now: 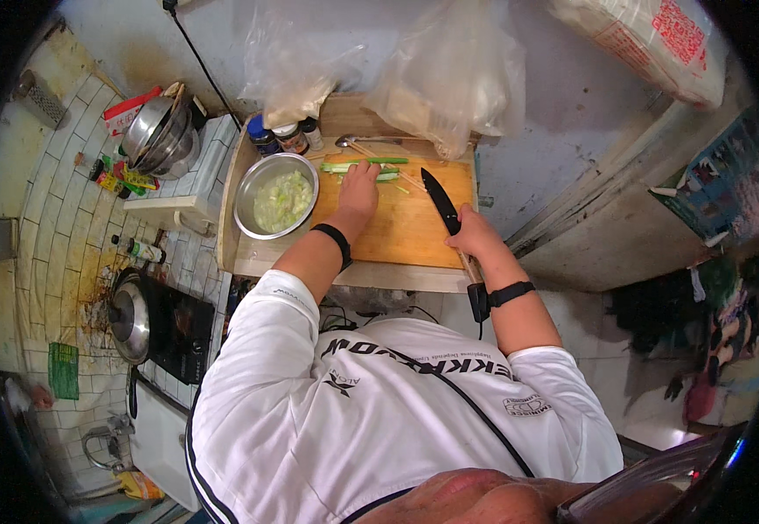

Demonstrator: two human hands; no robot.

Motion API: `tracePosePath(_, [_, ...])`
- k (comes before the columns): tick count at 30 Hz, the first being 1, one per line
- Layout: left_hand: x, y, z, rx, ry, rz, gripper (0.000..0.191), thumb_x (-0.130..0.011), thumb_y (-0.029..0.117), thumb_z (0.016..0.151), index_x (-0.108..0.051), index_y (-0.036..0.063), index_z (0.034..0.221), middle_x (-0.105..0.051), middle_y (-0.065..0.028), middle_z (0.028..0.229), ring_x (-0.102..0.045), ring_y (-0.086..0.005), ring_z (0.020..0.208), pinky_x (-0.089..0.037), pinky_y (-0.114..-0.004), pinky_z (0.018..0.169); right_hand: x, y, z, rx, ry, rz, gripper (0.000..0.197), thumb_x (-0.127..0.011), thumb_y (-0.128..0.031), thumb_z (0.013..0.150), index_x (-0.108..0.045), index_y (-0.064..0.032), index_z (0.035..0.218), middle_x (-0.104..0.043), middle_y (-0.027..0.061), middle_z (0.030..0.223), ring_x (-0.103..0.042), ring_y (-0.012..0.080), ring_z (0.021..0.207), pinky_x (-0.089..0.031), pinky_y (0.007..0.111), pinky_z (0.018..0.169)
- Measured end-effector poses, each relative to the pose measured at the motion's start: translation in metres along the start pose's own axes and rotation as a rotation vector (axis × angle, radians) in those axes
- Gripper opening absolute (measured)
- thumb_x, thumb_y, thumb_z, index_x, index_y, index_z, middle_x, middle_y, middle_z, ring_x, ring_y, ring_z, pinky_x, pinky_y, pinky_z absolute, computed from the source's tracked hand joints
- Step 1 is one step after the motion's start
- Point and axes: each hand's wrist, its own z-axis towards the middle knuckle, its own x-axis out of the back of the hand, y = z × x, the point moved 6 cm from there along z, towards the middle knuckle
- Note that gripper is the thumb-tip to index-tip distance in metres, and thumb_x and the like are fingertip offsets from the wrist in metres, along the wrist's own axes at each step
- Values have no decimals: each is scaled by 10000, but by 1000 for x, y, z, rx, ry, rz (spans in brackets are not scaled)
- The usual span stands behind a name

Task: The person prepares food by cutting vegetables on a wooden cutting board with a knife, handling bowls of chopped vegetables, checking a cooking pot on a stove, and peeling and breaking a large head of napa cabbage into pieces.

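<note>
On a wooden cutting board (395,229) in front of me lie several green scallion stalks (389,160). My left hand (358,193) rests over these stalks near the board's far edge, its fingers curled onto them. A kitchen knife (441,202) with a black blade is in the grip of my right hand (475,234), at the board's right side. Its tip points away from me, and the blade is apart from the scallions. Left of the board stands a metal bowl (240,219) holding chopped pale green and white pieces (281,202).
Chopsticks (413,180) lie on the board beside the stalks, and a metal spoon (373,140) is behind it. Jars (289,137) stand behind the bowl. Plastic bags (451,85) hang above the far edge. An induction cooker (186,327) with a lidded pan (132,316) is at left.
</note>
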Motion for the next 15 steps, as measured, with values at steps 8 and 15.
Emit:
tracePosePath(8, [-3,-5,-2,-35,-38,-123,241,-563,-39,810,-613,50,1029,-542,-150,1064,-511,-357,1067,-439,-458,909,-3,11,6,36,68,12,432,-718,-173,795,-510,-29,1145,-644,209,985,-648,345,910,-512,427,744])
tracePosePath(15, [-14,-5,-10,-132,-128,-271,232,-591,-74,751,-625,34,954,-581,-154,1020,-525,-370,1042,-438,-458,908,5,15,1,22,178,145,328,-691,-84,783,-528,-25,1061,-632,199,951,-618,362,880,-489,420,757])
